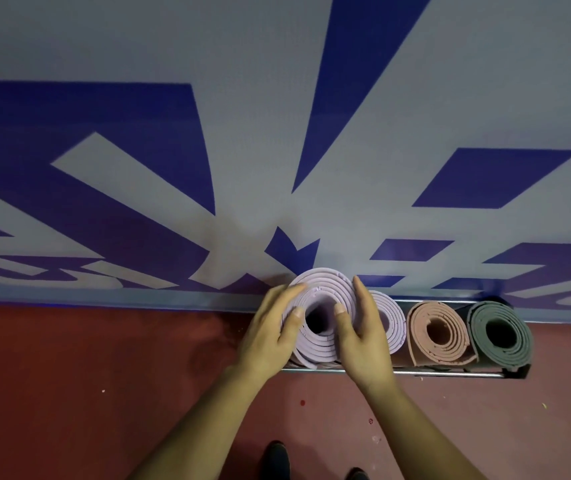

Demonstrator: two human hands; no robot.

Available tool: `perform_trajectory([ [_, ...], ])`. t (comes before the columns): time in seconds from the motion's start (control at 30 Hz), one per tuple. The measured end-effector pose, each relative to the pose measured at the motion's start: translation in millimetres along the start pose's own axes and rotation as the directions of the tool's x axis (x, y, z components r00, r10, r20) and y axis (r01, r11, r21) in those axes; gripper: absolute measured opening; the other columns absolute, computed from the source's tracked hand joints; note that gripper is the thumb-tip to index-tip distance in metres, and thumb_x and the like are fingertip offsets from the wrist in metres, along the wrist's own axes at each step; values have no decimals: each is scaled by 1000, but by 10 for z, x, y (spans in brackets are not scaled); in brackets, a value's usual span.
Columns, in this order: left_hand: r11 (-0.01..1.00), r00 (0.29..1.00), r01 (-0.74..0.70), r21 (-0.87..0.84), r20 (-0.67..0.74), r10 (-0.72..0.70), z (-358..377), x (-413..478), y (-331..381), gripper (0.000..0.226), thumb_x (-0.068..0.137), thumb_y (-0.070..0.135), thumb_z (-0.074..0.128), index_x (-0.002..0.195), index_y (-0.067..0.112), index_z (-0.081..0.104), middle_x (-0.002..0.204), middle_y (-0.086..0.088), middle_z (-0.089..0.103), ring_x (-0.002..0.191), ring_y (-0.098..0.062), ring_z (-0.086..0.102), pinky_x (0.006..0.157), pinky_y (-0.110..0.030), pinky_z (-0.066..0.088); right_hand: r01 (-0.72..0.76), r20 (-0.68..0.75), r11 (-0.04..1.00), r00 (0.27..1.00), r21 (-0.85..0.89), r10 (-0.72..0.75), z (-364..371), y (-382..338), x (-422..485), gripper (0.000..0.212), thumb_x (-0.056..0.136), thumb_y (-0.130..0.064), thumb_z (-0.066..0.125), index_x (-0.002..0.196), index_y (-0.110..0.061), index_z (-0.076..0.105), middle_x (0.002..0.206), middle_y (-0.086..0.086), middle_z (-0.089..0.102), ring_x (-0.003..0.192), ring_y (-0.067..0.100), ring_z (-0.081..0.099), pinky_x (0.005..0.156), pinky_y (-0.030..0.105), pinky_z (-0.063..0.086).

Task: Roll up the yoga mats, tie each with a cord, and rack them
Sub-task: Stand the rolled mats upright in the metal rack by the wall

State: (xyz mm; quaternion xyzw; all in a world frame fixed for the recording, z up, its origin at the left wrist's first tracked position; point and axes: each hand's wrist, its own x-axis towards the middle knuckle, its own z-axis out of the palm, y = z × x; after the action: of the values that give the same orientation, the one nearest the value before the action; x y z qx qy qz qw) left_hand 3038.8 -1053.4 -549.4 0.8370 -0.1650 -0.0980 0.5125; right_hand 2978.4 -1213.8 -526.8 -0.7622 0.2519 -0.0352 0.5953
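Observation:
A rolled lilac yoga mat (325,289) stands on end at the left end of a low metal rack (450,374) against the wall. My left hand (270,337) presses its left side and my right hand (363,341) its right side, both thumbs on the rolled top near the hollow core. To the right in the rack stand a second lilac roll (389,320), partly hidden by my right hand, a peach roll (438,332) and a dark green roll (500,332). No cord shows from this angle.
The grey wall with blue shapes (277,133) rises directly behind the rack. The red floor (87,375) spreads to the left and in front. My dark shoes (277,459) stand just below the rack.

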Motion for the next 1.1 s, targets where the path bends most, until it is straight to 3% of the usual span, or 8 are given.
perform_trajectory([
  [0.13, 1000, 1000, 2, -9, -6, -3, 1, -43, -44, 40, 100, 38, 41, 138, 39, 53, 139, 15, 50, 131, -7, 49, 105, -14, 38, 10, -34, 999, 999, 32, -9, 76, 73, -59, 56, 103, -33, 56, 154, -31, 34, 145, -30, 38, 131, -22, 34, 113, 19, 31],
  [0.23, 999, 999, 31, -17, -17, -32, 7, -81, -87, 44, 100, 40, 40, 140, 34, 57, 140, 14, 50, 131, -5, 49, 105, -14, 38, 15, -33, 1000, 999, 26, -14, 114, 109, -33, 55, 101, -33, 58, 153, -32, 37, 140, -33, 40, 129, -22, 35, 111, 19, 33],
  [0.4, 994, 994, 102, -23, 37, -102, 26, -69, -45, 45, 99, 43, 40, 142, 56, 39, 147, 19, 44, 137, 2, 39, 108, -9, 32, 16, 10, 999, 1000, 27, -16, 48, 141, -3, 51, 97, -37, 63, 141, -47, 39, 133, -42, 42, 124, -23, 41, 100, 8, 35],
  [0.47, 989, 989, 140, -46, 63, -137, 68, -71, -15, 48, 98, 46, 41, 143, 60, 29, 152, 22, 39, 140, 5, 35, 109, -9, 29, 1, 2, 998, 1000, 65, -2, 20, 151, 11, 44, 99, -34, 62, 134, -52, 41, 131, -39, 46, 120, -24, 43, 93, 3, 37],
  [0.57, 984, 986, 165, -72, 37, -163, 134, -82, -25, 46, 97, 48, 40, 140, 64, 31, 152, 20, 42, 140, 2, 37, 111, -14, 31, 3, -19, 999, 1000, 52, -2, 16, 201, 15, 42, 101, -31, 59, 137, -46, 43, 135, -30, 48, 120, -25, 42, 92, -2, 36],
  [0.67, 984, 986, 163, -68, 31, -162, 150, -80, -57, 47, 98, 45, 41, 134, 74, 30, 151, 23, 43, 139, 4, 38, 108, -9, 31, 6, -17, 999, 1000, 34, -6, 43, 260, 28, 46, 100, -38, 57, 144, -40, 43, 142, -19, 50, 131, -6, 45, 106, 16, 40],
  [0.77, 982, 984, 178, -70, 25, -177, 132, -63, -88, 47, 98, 41, 41, 134, 68, 32, 150, 25, 43, 138, 6, 38, 106, -6, 29, 9, -28, 999, 1000, 32, -8, 93, 279, 58, 49, 100, -40, 56, 147, -34, 44, 146, -16, 49, 136, 4, 45, 112, 29, 40],
  [1.1, 976, 980, 198, -90, 19, -197, 126, -68, -193, 46, 98, 38, 42, 137, 60, 35, 147, 27, 45, 136, 6, 40, 106, -6, 31, -20, -14, 999, 1000, 32, 21, 190, 325, 95, 44, 102, -33, 58, 144, -37, 45, 139, -23, 49, 129, -6, 46, 110, 24, 37],
])
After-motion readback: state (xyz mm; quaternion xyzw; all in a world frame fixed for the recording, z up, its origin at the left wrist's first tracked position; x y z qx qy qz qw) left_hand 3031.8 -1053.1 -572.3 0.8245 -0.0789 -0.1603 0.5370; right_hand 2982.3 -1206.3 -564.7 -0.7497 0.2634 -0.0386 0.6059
